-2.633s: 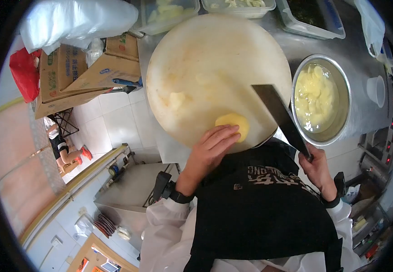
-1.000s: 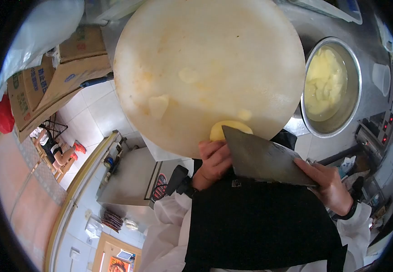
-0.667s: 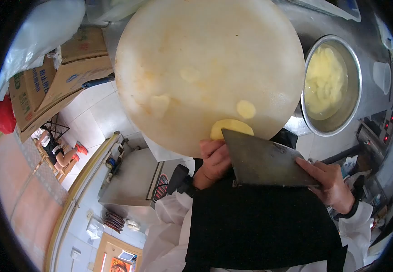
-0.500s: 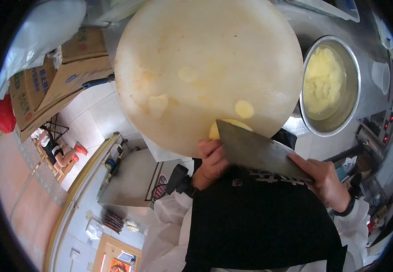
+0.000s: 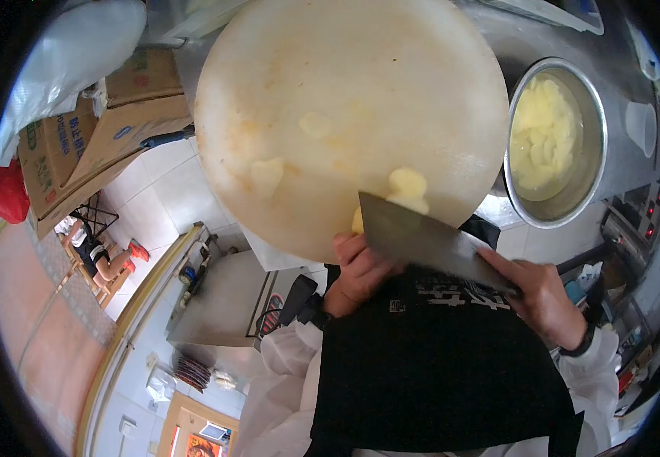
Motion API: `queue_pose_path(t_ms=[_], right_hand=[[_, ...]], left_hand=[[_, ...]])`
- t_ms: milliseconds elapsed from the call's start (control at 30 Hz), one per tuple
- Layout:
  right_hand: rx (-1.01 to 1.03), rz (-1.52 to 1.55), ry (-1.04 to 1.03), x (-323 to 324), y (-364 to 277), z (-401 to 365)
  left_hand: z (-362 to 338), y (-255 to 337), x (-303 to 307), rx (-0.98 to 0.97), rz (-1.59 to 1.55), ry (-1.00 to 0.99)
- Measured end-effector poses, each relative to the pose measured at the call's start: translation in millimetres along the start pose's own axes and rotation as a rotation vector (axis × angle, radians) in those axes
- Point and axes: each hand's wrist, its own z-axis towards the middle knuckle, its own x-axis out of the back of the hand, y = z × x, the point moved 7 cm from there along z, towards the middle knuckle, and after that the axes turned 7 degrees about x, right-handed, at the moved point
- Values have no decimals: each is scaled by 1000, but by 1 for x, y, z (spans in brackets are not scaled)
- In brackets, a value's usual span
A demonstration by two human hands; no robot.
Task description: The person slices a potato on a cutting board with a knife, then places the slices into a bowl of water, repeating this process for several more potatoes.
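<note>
On the near edge of a round board, my left hand curls its fingers over a yellow piece, mostly hidden by the blade and fingers. My right hand grips a broad-bladed cleaver, its blade slanting against the left fingertips. Pale yellow slices lie just beyond the blade, one overlapping another. Two fainter patches or thin slices show farther left on the board. To the right, a metal bowl holds several yellow slices in liquid.
Cardboard boxes and a plastic bag stand at the left. A seated person's legs show beyond them. A white cup sits right of the bowl, near equipment with red lights. A metal appliance is lower left.
The cleaver has shifted slightly left and away from my body. A further slice now lies beyond the blade, and the earlier round slice has moved slightly.
</note>
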Motion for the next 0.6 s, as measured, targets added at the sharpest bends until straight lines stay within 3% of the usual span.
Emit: queue_pose_path(t_ms=[133,200,333,433,500,600], right_hand=[[4,-27,7,0,1,4],[11,-36,-15,4,2,-16],[-25,-41,-79,14,-11,-31],[-27,-36,-32,5,-7,-17],[-7,3,22,-4,-4,3],[5,39,61,-3,0,4]], left_hand=[[10,5,5,-81,-70,65],[-6,-9,-3,93,-242,-107],[-5,-10,3,139,-251,-25],[-13,-15,-9,132,-255,-144],[1,3,3,-40,-73,151],[15,9,5,-72,-76,132]])
